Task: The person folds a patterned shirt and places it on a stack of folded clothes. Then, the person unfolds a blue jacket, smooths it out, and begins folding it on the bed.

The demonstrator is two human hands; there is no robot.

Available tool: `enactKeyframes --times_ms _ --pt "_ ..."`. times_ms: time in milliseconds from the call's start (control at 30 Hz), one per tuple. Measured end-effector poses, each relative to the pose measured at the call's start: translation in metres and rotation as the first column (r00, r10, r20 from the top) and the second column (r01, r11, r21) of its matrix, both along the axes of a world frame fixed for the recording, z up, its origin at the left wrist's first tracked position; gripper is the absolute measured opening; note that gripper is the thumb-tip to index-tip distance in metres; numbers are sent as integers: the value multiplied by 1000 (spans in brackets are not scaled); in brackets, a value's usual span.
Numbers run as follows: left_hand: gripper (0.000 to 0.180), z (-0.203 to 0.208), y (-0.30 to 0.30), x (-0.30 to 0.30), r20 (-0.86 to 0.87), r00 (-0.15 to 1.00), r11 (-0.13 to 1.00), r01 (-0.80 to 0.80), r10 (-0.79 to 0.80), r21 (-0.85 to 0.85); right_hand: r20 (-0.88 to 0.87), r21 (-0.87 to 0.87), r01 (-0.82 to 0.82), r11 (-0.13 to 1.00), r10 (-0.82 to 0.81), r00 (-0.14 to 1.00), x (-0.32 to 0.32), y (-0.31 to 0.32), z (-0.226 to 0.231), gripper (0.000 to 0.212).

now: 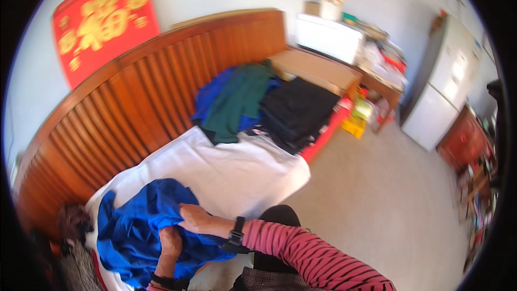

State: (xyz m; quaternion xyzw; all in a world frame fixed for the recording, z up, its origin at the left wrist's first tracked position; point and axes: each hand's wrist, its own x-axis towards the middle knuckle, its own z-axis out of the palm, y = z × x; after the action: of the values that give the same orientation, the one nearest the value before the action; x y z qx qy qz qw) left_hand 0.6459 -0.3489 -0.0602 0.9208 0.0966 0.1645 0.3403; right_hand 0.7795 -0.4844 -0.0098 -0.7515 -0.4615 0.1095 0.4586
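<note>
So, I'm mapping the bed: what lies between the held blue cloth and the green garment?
White sheet lies between blue cloth and green garment in the head view.

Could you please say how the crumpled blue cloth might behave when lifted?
The crumpled blue cloth is probably floppy, given its loose folds. It may sag, with the left hand and right hand holding only part.
</note>
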Motion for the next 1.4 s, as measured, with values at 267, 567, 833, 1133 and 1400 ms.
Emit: enactKeyframes --times_ms 267,567,833,1133,1400 --pt "20 -22 34 21 -452 883 775 194 129 601 -130 -3 46 999 -46 991 6 -6 23 18" --pt "20 -8 19 47 -333 932 900 20 140 435 -142 80 -9 997 21 990 15 -7 34 15" --pt "20 -7 27 40 -319 941 927 16 113 375 3 -44 -123 991 123 992 5 -28 27 26" --pt "21 -2 24 7 -314 940 940 -19 133 342 146 5 -8 1000 7 989 1 -21 22 21" --pt "22 -10 22 -7 -309 939 949 -51 152 311 155 -57 -3 998 11 988 -1 -26 31 24"
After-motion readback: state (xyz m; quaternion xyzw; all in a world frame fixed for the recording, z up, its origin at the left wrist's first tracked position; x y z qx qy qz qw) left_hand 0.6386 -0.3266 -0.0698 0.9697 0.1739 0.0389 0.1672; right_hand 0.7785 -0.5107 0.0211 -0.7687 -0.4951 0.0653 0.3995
